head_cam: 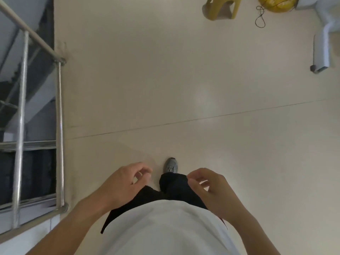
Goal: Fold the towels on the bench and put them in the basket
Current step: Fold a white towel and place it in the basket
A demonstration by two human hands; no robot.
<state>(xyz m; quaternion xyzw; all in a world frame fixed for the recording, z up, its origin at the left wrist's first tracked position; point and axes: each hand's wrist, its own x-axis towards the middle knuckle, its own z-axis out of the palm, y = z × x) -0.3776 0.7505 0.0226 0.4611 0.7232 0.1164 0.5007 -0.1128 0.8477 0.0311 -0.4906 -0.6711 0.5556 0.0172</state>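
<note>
No towel, bench or basket shows in the head view. My left hand point(127, 181) hovers in front of my waist with its fingers loosely curled and nothing in it. My right hand point(207, 184) hangs at the same height, fingers also loosely curled and holding nothing. Both hands are above my dark trousers and white shirt. One grey shoe point(171, 165) stands on the pale floor between them.
A metal stair railing point(59, 126) runs down the left side, with a stairwell behind it. A yellow plastic stool point(222, 8) and a yellow round object point(276, 4) with a dark cord sit at the far top. A white wheeled leg point(321, 50) stands at the right.
</note>
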